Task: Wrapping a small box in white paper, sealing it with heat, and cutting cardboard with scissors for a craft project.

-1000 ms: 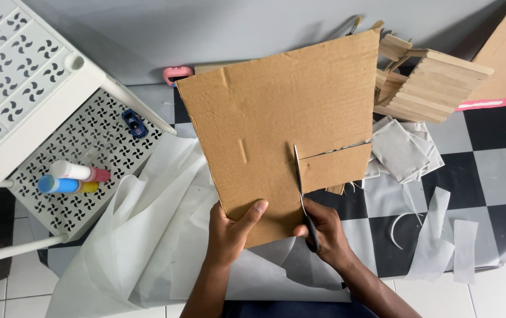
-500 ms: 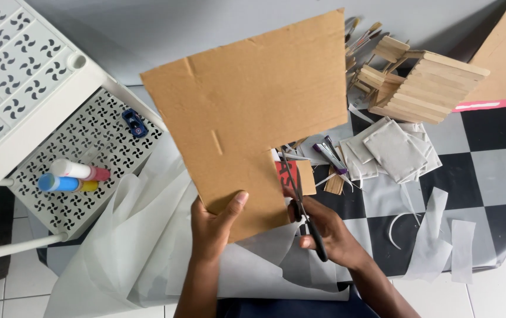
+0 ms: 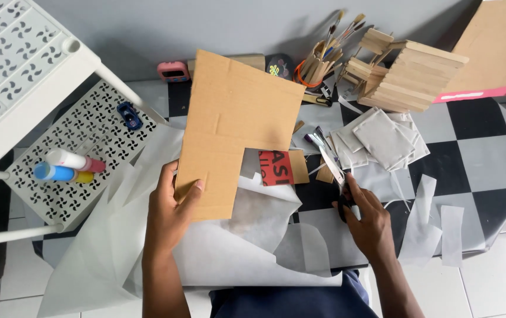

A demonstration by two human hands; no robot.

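left hand [image 3: 170, 209] grips lower edge of notched cardboard sheet [image 3: 235, 126], held tilted above white paper sheets [image 3: 229, 253]. right hand [image 3: 368, 221] holds scissors [image 3: 329, 159], blades pointing away, apart from cardboard. cut-off piece with red print [image 3: 279, 168] lies between them. craft-stick model [image 3: 403, 73] beyond, brush holder [image 3: 318, 62] beside it.

Brown cardboard [image 3: 229, 129], white tracing paper [image 3: 229, 253], black-and-white checkered floor [image 3: 477, 147].
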